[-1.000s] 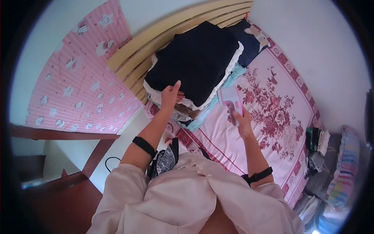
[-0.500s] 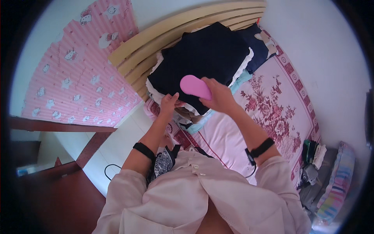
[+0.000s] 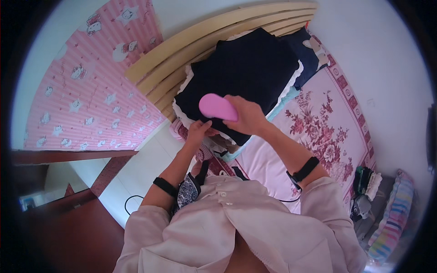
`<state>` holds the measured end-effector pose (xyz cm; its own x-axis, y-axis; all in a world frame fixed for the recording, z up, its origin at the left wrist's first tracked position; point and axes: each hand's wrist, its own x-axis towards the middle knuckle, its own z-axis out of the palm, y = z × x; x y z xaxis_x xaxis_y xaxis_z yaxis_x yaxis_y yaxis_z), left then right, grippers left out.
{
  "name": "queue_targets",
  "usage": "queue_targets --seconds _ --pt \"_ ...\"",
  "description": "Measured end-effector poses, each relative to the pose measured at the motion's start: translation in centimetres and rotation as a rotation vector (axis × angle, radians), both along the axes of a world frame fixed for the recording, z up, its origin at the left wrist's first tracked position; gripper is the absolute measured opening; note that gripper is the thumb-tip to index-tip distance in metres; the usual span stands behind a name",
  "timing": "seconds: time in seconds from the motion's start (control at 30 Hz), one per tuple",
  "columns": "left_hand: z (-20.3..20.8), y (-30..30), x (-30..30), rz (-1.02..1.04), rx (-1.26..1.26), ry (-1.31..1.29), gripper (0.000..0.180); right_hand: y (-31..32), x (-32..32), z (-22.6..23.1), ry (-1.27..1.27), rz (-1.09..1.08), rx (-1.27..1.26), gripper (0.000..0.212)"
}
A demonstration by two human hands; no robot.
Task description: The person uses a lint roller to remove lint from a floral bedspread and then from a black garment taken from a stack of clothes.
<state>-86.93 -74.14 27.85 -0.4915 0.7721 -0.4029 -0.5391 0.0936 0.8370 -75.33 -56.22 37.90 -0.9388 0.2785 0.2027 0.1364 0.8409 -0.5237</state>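
A black garment (image 3: 246, 68) lies spread over a white ruffle-edged pillow (image 3: 182, 109) at the head of the bed. My right hand (image 3: 247, 116) is closed around a pink, rounded, paddle-shaped hand tool (image 3: 217, 107), held over the garment's near left part. The underside of the tool is hidden, so its exact kind does not show. My left hand (image 3: 199, 133) pinches the garment's near left edge between thumb and fingers, just below the tool. Folded cloth (image 3: 227, 146) in several colours shows beneath the pillow.
A slatted wooden headboard (image 3: 159, 59) stands behind the pillow. To the right lie a dark pillow (image 3: 301, 52) and a flowered bed sheet (image 3: 323, 136). Clothes (image 3: 364, 186) and a striped cushion (image 3: 391, 218) are at the far right. A red-brown door (image 3: 73, 232) is at lower left.
My right hand and the pink tool have moved left and slightly nearer to me, toward my left hand. The view has shifted a little; the left hand keeps its pinch on the edge.
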Motion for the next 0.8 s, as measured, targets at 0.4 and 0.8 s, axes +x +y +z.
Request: queue_targets --seconds 0.4,0.8 --pt "2.0 0.2 -1.9 0.144 -0.101 -0.028 0.036 0.6 0.1 0.3 -0.120 -0.028 0.011 0.068" --pt "1.9 -0.2 -2.8 0.189 -0.095 -0.057 0.026 1.3 -5.3 1.3 -0.077 0.043 0.072 0.067"
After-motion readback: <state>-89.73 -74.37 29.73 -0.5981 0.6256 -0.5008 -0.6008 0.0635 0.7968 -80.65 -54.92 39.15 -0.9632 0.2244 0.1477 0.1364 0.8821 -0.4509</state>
